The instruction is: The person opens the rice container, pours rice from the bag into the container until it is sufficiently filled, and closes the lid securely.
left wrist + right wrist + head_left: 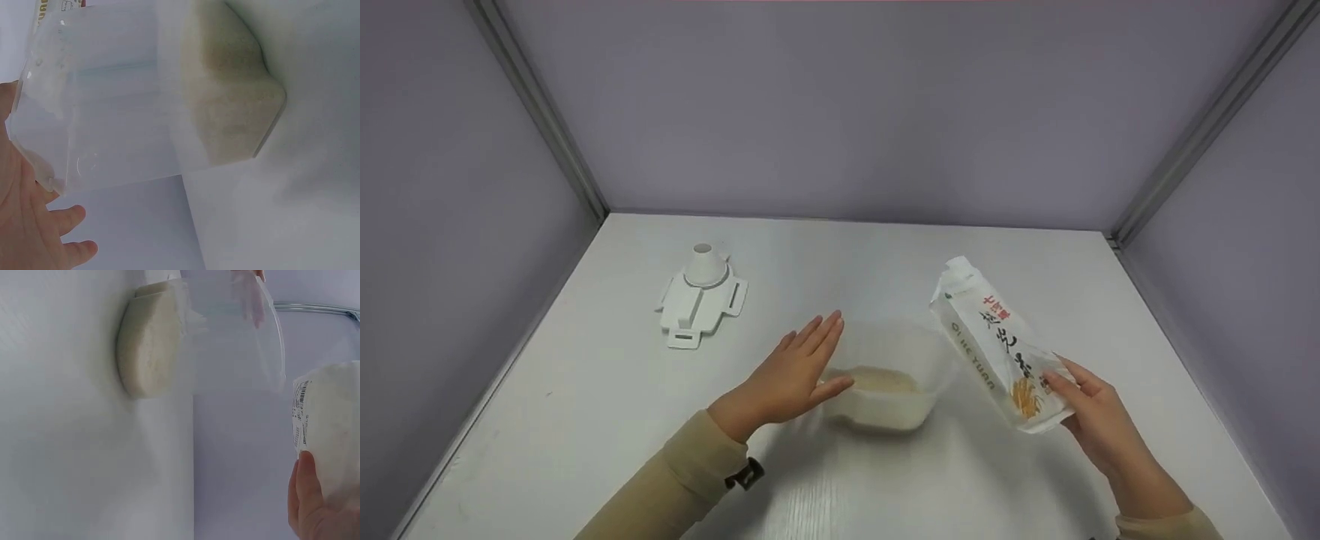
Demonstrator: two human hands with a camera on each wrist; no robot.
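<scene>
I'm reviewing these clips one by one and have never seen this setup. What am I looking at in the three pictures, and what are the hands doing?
There is no machine here: a person works with two bare hands inside a booth with lilac walls. The wide picture comes from a camera on the person's head, looking down at a white table. The other two come from cameras strapped to each wrist, so they look sideways and very close.

In the middle stands a clear plastic container with rice in its bottom. The left hand lies flat against its side, fingers straight. The right hand holds a printed rice bag by its lower end, tilted with its opened top towards the container. At the far left lies a white lid with a funnel-shaped spout, untouched.
</scene>
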